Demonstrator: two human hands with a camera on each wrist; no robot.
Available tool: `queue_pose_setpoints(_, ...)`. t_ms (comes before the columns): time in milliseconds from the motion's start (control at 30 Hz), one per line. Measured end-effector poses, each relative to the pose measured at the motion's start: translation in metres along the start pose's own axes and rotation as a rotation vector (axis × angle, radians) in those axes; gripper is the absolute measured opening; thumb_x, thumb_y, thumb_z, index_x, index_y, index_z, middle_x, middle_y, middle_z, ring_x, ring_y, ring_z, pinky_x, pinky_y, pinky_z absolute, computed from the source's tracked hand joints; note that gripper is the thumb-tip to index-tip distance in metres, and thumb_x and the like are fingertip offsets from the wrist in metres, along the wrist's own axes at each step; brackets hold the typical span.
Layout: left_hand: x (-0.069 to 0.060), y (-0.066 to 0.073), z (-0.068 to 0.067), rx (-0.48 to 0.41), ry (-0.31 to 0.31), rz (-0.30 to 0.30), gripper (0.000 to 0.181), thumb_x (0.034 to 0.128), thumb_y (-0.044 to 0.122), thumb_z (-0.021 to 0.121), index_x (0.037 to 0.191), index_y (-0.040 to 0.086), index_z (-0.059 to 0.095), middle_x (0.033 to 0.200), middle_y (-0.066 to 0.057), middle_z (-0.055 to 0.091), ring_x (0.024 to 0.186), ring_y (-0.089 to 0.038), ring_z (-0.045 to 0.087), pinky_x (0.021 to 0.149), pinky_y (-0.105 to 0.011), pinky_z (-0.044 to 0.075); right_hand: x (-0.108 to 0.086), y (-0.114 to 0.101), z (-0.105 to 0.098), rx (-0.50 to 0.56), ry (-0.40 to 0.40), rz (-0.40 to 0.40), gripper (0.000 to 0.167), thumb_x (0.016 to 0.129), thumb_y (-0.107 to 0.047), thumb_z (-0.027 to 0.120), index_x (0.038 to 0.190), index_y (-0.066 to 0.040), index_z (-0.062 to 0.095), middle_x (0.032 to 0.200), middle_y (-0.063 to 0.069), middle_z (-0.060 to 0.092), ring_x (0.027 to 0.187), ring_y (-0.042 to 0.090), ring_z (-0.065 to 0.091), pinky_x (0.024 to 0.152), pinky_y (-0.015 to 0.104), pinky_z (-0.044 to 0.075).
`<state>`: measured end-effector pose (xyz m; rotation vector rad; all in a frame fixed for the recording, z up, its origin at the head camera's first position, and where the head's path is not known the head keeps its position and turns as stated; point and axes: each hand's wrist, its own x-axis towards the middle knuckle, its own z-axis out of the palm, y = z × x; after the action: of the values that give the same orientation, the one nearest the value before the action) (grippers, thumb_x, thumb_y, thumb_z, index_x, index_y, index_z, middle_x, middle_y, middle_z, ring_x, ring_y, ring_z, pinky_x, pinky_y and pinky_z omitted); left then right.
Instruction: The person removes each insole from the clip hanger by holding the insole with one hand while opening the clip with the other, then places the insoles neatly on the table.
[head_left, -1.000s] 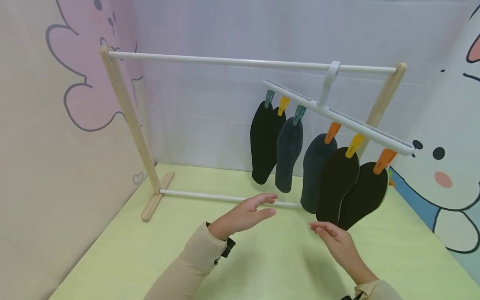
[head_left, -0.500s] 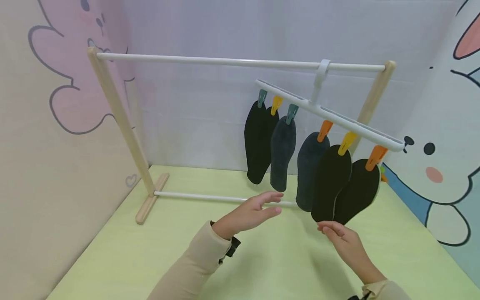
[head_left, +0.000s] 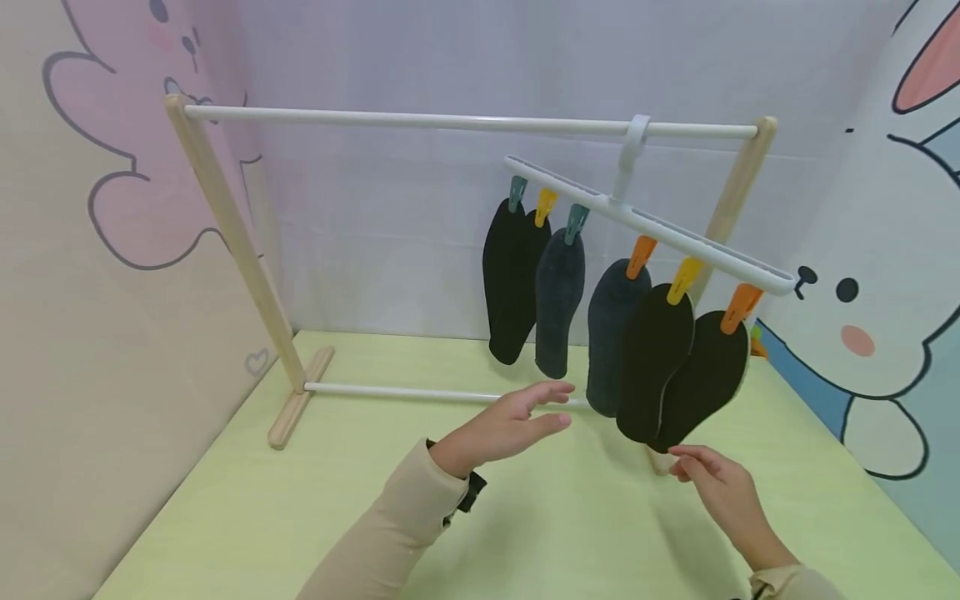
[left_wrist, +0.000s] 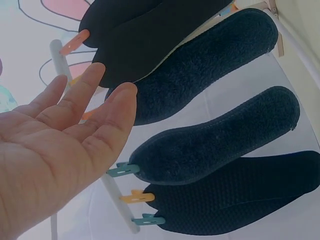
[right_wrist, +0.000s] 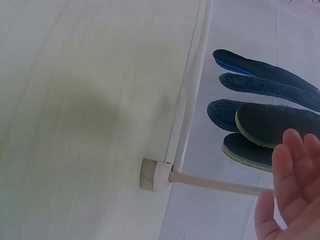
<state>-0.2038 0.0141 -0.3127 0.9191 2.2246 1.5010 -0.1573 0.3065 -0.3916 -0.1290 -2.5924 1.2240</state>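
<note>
In the head view a white clip hanger (head_left: 697, 247) hooks over the rack's top rail (head_left: 412, 122), turned at an angle. Pegs in teal, yellow and orange hold several insoles along it. Nearest me are two black insoles (head_left: 711, 362), overlapping; a fuzzy dark blue insole (head_left: 609, 337) hangs beside them, and another fuzzy insole (head_left: 559, 292) farther back, before a black pair (head_left: 506, 279). My left hand (head_left: 506, 423) hovers left of the nearer insoles, fingers extended, holding nothing. By the lower tip of the front black insole is my right hand (head_left: 723, 492); contact there is unclear.
The rack has wooden side posts (head_left: 232, 233), a left foot (head_left: 300, 398) and a white lower bar (head_left: 405, 392). It stands on a pale green table (head_left: 225, 508). Curtains printed with cartoon animals surround the table.
The head view has shifted, so rack and insoles appear farther left. My right hand has moved rightward past the lower tips of the black insoles. The left hand has drifted slightly right, still extended.
</note>
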Motion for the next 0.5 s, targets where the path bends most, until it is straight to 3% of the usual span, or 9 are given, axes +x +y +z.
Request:
queue_pose_setpoints(100,0.001,0.0,-0.001,0.007,-0.004,0.012,0.048,0.0992,0.023,0.051,0.143,0.007,0.042,0.141,-0.008,0.047,0.131,-0.023,0.041,0.104,-0.043,0.035,0.004,0.003,-0.01,-0.056,0.011,0.1,0.03,0.097,-0.012,0.046,0.106,0.008,0.066,0.076,-0.001,0.069,0.069,-0.002,0.057,0.065,0.022,0.044)
queue_pose_setpoints(200,0.001,0.0,-0.002,0.016,-0.005,0.024,0.048,0.0993,0.023,0.051,0.143,0.007,0.042,0.141,-0.009,0.047,0.131,-0.024,0.041,0.104,-0.043,0.035,0.009,0.006,-0.021,-0.169,-0.001,0.142,0.037,0.097,-0.018,0.041,0.113,0.007,0.063,0.086,0.008,0.071,0.079,0.013,0.063,0.066,0.03,0.044)
queue_pose_setpoints(333,0.001,0.001,-0.004,0.027,-0.011,0.036,0.047,0.0997,0.023,0.051,0.143,0.006,0.042,0.141,-0.01,0.047,0.131,-0.025,0.041,0.105,-0.043,0.035,0.016,0.007,-0.028,-0.229,-0.059,0.137,0.046,0.099,-0.025,0.04,0.128,0.01,0.049,0.109,0.026,0.063,0.099,0.041,0.058,0.075,0.044,0.046)
queue_pose_setpoints(500,0.002,0.004,-0.005,0.036,-0.004,0.024,0.047,0.0995,0.024,0.051,0.143,0.009,0.043,0.14,-0.009,0.048,0.13,-0.022,0.043,0.104,-0.044,0.035,0.021,0.0,-0.02,-0.195,-0.078,0.099,0.053,0.096,-0.025,0.051,0.133,0.011,0.039,0.117,0.031,0.056,0.111,0.046,0.05,0.087,0.052,0.042)
